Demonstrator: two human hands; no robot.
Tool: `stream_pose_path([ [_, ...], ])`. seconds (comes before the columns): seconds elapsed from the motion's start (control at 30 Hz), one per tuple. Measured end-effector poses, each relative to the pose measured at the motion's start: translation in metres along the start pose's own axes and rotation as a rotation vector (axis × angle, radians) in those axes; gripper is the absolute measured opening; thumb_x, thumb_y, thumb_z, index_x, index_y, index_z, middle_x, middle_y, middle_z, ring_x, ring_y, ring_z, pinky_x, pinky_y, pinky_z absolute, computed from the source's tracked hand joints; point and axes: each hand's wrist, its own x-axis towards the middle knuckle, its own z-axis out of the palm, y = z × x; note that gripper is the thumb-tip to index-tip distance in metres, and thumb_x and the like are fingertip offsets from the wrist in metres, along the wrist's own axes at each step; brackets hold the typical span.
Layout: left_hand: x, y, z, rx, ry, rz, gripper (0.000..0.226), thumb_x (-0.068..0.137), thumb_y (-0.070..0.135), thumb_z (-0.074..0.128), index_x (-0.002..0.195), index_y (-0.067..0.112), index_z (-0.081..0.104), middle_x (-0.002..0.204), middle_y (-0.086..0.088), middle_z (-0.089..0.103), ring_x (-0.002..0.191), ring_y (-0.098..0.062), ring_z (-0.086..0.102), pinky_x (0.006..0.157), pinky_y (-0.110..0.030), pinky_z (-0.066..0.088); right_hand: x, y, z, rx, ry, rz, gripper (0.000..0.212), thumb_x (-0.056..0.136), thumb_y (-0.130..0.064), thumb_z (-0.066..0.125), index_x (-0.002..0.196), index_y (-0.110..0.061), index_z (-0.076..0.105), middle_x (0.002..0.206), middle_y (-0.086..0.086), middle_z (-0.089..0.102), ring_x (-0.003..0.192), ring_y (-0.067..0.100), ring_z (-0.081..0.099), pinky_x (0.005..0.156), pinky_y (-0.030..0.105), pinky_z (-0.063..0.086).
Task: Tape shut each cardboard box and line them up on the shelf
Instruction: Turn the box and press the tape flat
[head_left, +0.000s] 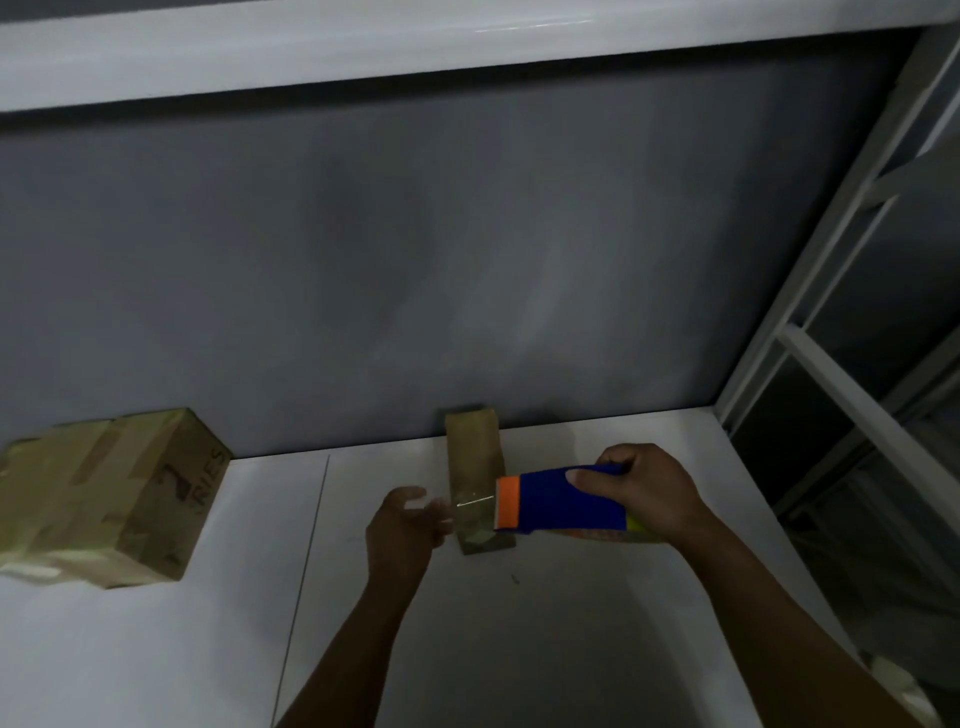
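Sitting at 8 o'clock on white shelf (597, 649): large taped cardboard box (104, 493). At 7 o'clock, left hand (402, 530), fingers loosely apart, just beside narrow cardboard box (474, 457) at 6. At 4 o'clock, right hand (644, 493) gripping blue-and-orange tape dispenser (561, 501)

Blue tape dispenser (563, 501) with an orange band at its front edge and a yellow patch behind, two tan-brown cardboard boxes (104, 493), the larger printed with dark lettering, white shelf (208, 649), grey wall (415, 260)

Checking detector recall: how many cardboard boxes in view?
2. Large taped box at left on the shelf; small narrow box mid-shelf by the back wall, partly behind the tape dispenser. More may sit off-frame.
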Motion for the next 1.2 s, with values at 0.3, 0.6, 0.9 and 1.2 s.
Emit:
stream_pose_path([
  [0.3,0.013,-0.018,0.015,0.397,0.112,0.117,0.009,0.09,0.01,0.059,0.081,0.009,0.061,0.083,-0.007,0.068,0.075,-0.019,0.066,0.07,-0.038,0.056,0.012,-0.005,-0.001,-0.148,0.023,-0.027,0.029,0.077,-0.054,0.066,0.071,-0.026,0.068,0.068,-0.01,0.067,0.068,0.003,0.063,0.058,0.026,0.052],
  [0.6,0.026,-0.018,0.018,0.11,0.108,-0.246,0.017,0.086,0.022,0.068,0.074,0.011,0.066,0.075,-0.008,0.068,0.07,-0.019,0.064,0.064,-0.031,0.051,0.025,0.001,-0.006,-0.082,-0.031,0.022,0.026,0.076,-0.05,0.069,0.067,-0.025,0.067,0.069,-0.006,0.067,0.068,0.007,0.063,0.057,0.027,0.048],
  [0.9,0.028,-0.035,0.027,0.111,0.108,-0.31,0.013,0.085,0.02,0.068,0.078,0.01,0.069,0.073,-0.006,0.069,0.072,-0.02,0.066,0.069,-0.033,0.052,0.035,0.022,0.008,-0.181,-0.054,0.009,0.036,0.077,-0.055,0.066,0.069,-0.021,0.067,0.07,-0.003,0.066,0.067,0.008,0.061,0.057,0.027,0.047],
  [1.2,0.035,-0.044,0.017,0.075,0.128,-0.315,0.011,0.086,0.021,0.068,0.086,0.009,0.069,0.079,-0.007,0.068,0.078,-0.024,0.063,0.072,-0.035,0.053,0.031,0.041,0.026,-0.105,-0.102,0.02,0.038,0.086,-0.049,0.059,0.07,-0.016,0.064,0.064,0.0,0.062,0.057,0.007,0.057,0.049,0.019,0.036],
])
